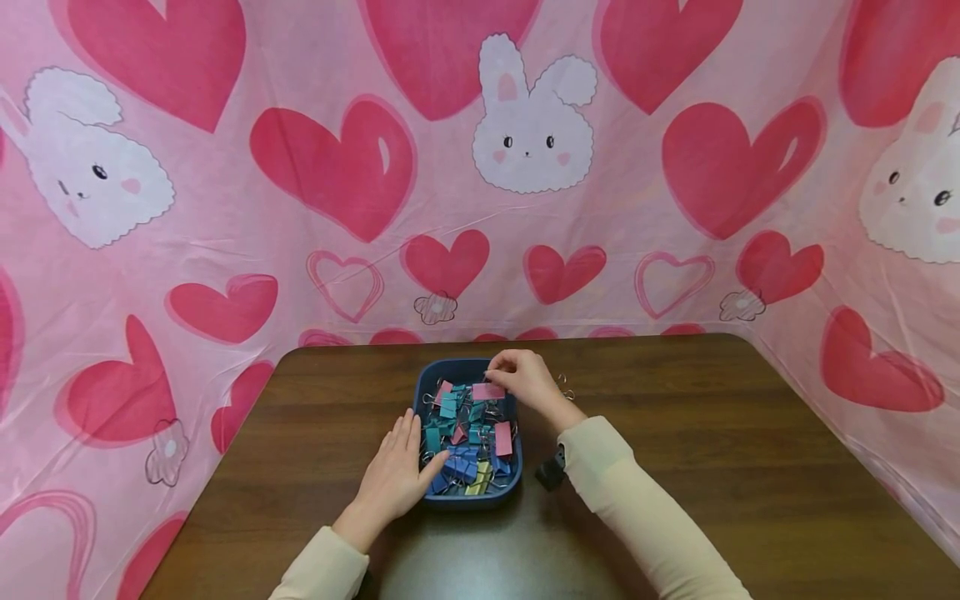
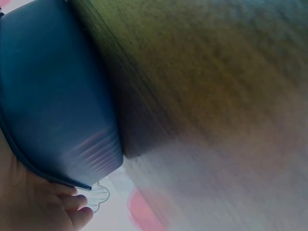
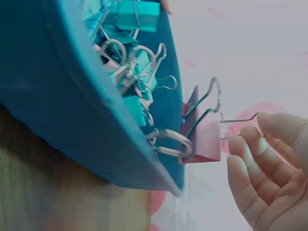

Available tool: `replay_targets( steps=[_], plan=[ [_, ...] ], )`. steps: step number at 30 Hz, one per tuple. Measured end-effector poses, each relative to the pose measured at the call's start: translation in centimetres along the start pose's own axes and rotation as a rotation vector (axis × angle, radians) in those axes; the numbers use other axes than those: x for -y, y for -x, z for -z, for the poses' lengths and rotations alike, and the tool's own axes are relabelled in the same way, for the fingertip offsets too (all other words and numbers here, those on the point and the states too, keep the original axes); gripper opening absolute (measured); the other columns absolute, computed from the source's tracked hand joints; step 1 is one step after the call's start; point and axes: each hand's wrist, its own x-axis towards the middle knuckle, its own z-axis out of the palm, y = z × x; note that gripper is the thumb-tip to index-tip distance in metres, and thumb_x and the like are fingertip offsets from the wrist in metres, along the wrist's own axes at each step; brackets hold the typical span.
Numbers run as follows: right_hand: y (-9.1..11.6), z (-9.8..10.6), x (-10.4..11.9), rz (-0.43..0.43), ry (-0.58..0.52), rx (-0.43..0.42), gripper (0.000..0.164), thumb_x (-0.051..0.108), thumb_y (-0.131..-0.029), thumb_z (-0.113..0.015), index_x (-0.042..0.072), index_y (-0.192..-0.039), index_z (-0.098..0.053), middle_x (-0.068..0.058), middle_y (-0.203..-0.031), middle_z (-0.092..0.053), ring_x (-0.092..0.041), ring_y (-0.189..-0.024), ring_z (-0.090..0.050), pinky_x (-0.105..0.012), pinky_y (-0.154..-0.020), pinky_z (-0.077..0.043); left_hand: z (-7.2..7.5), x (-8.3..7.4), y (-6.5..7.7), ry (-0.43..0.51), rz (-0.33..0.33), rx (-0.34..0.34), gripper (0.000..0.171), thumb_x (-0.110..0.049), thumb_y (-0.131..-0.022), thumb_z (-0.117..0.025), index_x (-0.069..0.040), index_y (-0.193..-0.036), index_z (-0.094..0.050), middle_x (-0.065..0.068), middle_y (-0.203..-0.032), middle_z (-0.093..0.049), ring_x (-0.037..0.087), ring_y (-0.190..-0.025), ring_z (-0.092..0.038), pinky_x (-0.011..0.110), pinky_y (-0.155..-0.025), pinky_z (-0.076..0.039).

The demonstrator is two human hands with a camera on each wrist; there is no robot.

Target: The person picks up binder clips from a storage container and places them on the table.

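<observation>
A dark blue bin (image 1: 472, 502) stands on the table, filled with binder clips in teal, pink, blue and yellow. My left hand (image 1: 393, 468) rests along the bin's left side, fingers straight, thumb reaching over the rim. In the left wrist view, curled fingertips of a hand show past the bin's end. Over the bin's far right corner, my right hand (image 1: 527, 379) pinches a wire handle of a pink binder clip (image 3: 206, 139) between thumb and finger. That clip hangs at the bin's rim, close beside other clips' silver handles.
Silver wire loops (image 1: 566, 387) show on the table just right of the bin, partly behind the right wrist. A dark device (image 1: 552, 472) sits under the right cuff. A pink curtain (image 1: 450, 208) with hearts and rabbits surrounds the wooden table (image 1: 712, 483) at the back and sides.
</observation>
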Motion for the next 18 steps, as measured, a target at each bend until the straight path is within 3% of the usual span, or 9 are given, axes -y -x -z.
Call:
replay_targets(
  steps=[10,18],
  plan=[
    [0.1,2.0,0.2,0.004,0.022,-0.1,0.012,0.014,-0.085,-0.067,0.005,-0.078,-0.065,-0.003,-0.064,-0.062,-0.021,-0.06,-0.061,-0.027,-0.053,-0.049,0.0,0.0,-0.1,0.003,0.001,0.0,0.081,-0.052,-0.089,-0.046,0.007,-0.141,-0.025,0.021,-0.148,-0.02,0.036,-0.135,-0.016,0.047,-0.107,-0.016],
    [0.2,3.5,-0.3,0.004,-0.059,-0.175,0.014,0.011,-0.085,-0.065,0.001,-0.076,-0.063,-0.008,-0.066,-0.064,-0.024,-0.061,-0.063,-0.029,-0.058,-0.053,-0.1,0.0,0.0,0.002,0.002,-0.005,0.082,-0.053,-0.089,-0.046,0.007,-0.141,-0.026,0.021,-0.148,-0.02,0.037,-0.135,-0.017,0.047,-0.107,-0.016]
  ],
)
